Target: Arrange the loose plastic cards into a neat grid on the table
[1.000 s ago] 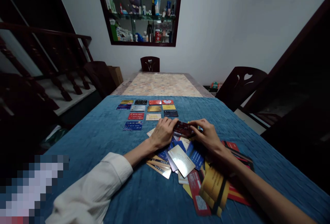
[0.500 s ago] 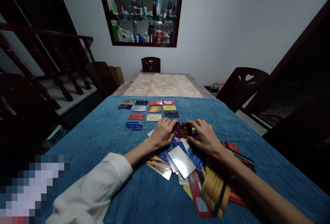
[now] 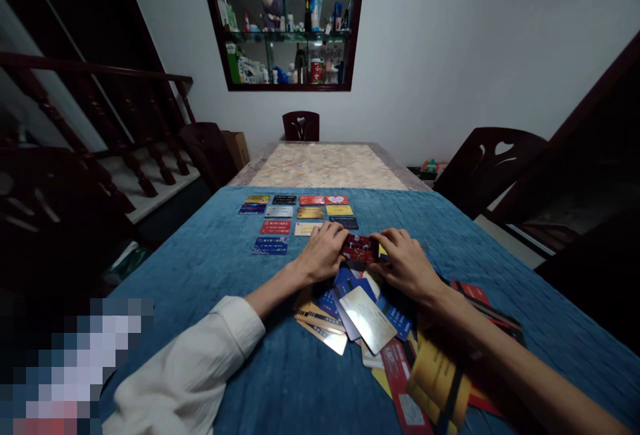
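Between my two hands is a dark red card (image 3: 361, 248), patterned and lying roughly level. My left hand (image 3: 323, 251) pinches its left end, and the fingers of my right hand (image 3: 404, 258) close on its right end. A bit of a yellow card (image 3: 383, 251) peeks out by the right fingertips. Just below, a loose pile of cards spreads over the cloth, with a shiny silver card (image 3: 367, 319) on top, a blue card (image 3: 395, 315) beside it and a gold card (image 3: 440, 378) nearer me. My right forearm passes over part of the pile.
Rows of cards lie left of centre, among them a blue card (image 3: 271, 245) and a red card (image 3: 275, 227). A blue cloth (image 3: 200, 281) covers the table's near part; a patterned tabletop (image 3: 320, 165) lies beyond. Chairs (image 3: 500, 168) stand around it.
The view has shifted, so the scene sits slightly farther right. Both hands keep their hold on the dark red card, with little other visible movement.
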Motion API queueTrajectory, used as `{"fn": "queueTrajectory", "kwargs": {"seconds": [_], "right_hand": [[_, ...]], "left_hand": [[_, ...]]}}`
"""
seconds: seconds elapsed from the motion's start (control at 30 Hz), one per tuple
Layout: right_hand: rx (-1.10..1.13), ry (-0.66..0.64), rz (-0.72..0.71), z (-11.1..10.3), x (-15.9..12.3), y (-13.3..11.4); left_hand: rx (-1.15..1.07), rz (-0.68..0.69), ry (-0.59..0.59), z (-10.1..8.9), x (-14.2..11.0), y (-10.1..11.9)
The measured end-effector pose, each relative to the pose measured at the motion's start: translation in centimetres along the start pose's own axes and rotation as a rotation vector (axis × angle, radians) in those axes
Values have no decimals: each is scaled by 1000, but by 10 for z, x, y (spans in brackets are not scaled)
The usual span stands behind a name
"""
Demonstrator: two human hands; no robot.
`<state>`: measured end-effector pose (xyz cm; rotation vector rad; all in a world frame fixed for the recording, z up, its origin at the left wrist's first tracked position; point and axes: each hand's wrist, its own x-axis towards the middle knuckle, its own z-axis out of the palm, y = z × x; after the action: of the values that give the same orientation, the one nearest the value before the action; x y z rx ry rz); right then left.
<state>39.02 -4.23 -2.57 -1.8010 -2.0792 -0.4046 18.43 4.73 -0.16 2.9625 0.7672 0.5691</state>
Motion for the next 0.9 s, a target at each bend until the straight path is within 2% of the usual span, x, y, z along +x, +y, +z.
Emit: {"fn": "queueTrajectory", "kwargs": {"seconds": [0.13, 0.4, 0.53, 0.67, 0.9], "right_hand": [[34, -27, -32, -2, 20, -9], [73, -114, -33, 5, 76, -42], [69, -172, -47, 6, 106, -66], [57, -212, -73, 9, 135, -92], [70, -269, -97, 30, 177, -139]], "left_hand": [[12, 3, -25, -12, 2, -21], [-57, 19, -75, -35, 1, -84], [14, -57, -174, -51, -4, -109], [55, -93, -204, -65, -15, -136], [75, -151, -273, -76, -40, -197]]}}
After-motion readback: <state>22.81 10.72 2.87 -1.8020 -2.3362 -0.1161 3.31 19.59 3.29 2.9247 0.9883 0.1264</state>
